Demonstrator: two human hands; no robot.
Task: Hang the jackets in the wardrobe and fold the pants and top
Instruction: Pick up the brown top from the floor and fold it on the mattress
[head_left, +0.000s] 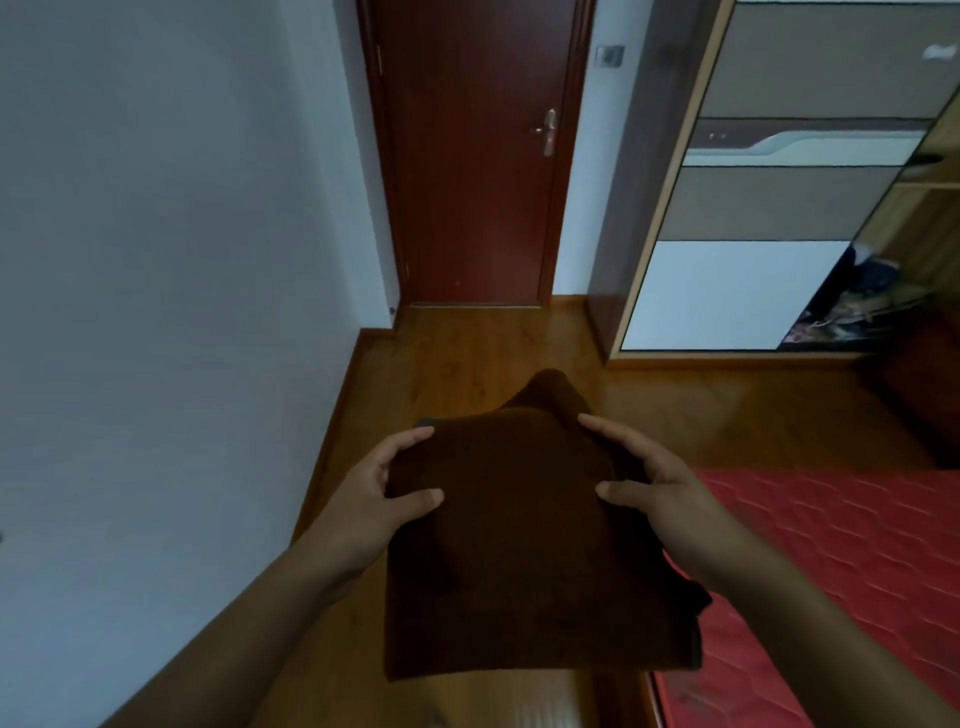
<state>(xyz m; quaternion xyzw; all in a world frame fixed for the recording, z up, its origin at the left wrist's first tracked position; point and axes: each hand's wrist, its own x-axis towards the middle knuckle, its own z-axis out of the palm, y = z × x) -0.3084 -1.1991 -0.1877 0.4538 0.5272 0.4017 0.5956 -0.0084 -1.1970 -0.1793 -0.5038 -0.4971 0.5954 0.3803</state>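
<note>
Above floor (467, 353) beside bed (831, 545), holding folded garment (509, 545) with fingers (410, 441) of left hand (363, 499) and right hand (654, 483) clamped on its sides, probably ending the fold step and next needing to lay it down flat.

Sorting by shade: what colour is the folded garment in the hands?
The folded fabric garment is dark brown; head view.
</note>
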